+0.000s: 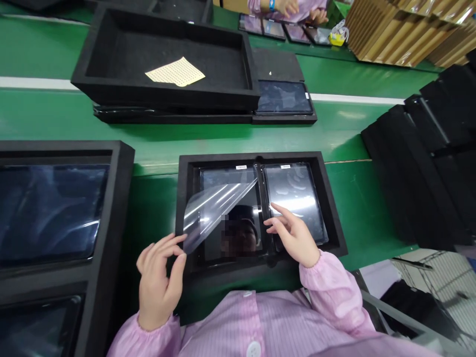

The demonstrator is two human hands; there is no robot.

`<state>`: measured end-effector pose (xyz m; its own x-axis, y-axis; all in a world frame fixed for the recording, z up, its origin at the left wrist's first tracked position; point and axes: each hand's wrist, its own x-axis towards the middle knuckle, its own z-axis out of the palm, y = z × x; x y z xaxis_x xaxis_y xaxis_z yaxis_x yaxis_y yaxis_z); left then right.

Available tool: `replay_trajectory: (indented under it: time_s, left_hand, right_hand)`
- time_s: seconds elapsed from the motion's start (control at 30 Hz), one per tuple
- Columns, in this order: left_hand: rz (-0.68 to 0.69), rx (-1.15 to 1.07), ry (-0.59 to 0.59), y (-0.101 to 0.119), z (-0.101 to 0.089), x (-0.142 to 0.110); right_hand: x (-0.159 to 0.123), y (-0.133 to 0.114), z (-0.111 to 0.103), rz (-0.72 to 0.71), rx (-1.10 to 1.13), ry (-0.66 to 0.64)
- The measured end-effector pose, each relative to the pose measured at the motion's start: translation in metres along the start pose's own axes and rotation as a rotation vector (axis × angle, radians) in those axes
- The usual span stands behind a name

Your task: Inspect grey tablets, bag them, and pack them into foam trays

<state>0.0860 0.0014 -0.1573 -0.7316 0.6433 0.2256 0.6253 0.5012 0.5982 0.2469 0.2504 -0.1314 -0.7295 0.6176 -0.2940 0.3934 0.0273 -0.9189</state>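
My left hand (161, 275) pinches the lower-left corner of a clear protective film (208, 210). The film is peeled up and curled over the left tablet (238, 238), still lying on its upper part. That tablet's bare glossy lower screen reflects a person. My right hand (292, 233) hovers at or rests on the left edge of the right tablet (297, 191); contact is hard to tell. Its fingers are apart and hold nothing visible. Both tablets lie side by side in a black foam tray (332, 198), each with a small white label at its top edge.
At left, another black foam tray (122, 198) holds tablets. Behind, a deep black tray (163, 91) carries a yellowish sticker sheet (176, 72), beside another tablet (284, 97). Stacked black trays (394, 173) stand right. Across the green table are a co-worker's hands (290, 7) and cardboard dividers (390, 32).
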Motion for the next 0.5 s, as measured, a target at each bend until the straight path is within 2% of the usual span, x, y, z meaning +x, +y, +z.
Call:
replay_trajectory:
  time_s: [0.13,0.2,0.3,0.4,0.5]
  left_hand:
    - [0.069,0.033,-0.136,-0.003,-0.004,-0.005]
    - [0.01,0.071,-0.16,0.0,-0.001,-0.007]
    - [-0.116,0.216,-0.142,0.007,0.008,-0.007]
    - [-0.139,0.338,-0.182,0.009,0.016,-0.007]
    - [-0.134,0.366,-0.221,0.009,0.018,-0.007]
  right_hand:
    - [0.001,-0.005,0.013,0.061,0.035,-0.019]
    - [0.001,-0.01,0.018,0.044,-0.048,0.001]
    - [-0.001,-0.018,0.026,-0.008,-0.283,0.011]
    - [-0.006,-0.024,0.035,-0.131,-0.545,-0.025]
    - [-0.01,-0.031,0.046,-0.345,-0.67,-0.047]
